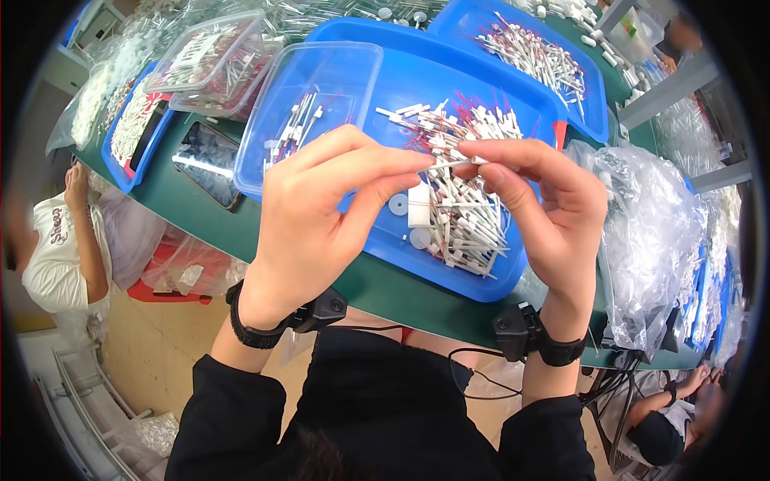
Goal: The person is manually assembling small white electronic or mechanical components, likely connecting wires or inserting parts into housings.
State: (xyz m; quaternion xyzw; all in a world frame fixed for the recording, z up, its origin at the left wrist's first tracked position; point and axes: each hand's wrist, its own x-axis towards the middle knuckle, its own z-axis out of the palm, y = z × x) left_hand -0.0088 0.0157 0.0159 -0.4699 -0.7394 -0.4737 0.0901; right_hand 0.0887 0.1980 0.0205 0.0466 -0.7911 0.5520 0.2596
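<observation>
Your one head camera looks steeply down from above your hands, close over the green table and blue tray, its fisheye bending everything toward a dark rim.

Green table is occupied by blue tray; left of it, a clear tub and apparently a phone.

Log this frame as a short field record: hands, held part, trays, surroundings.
left hand: pinches one end of a small white tube part
right hand: pinches the other end
blue tray: under the hands, heap of white parts with red wires
clear container: in the tray, few parts
table: green
phone: on table, left
plastic bags: right
</observation>
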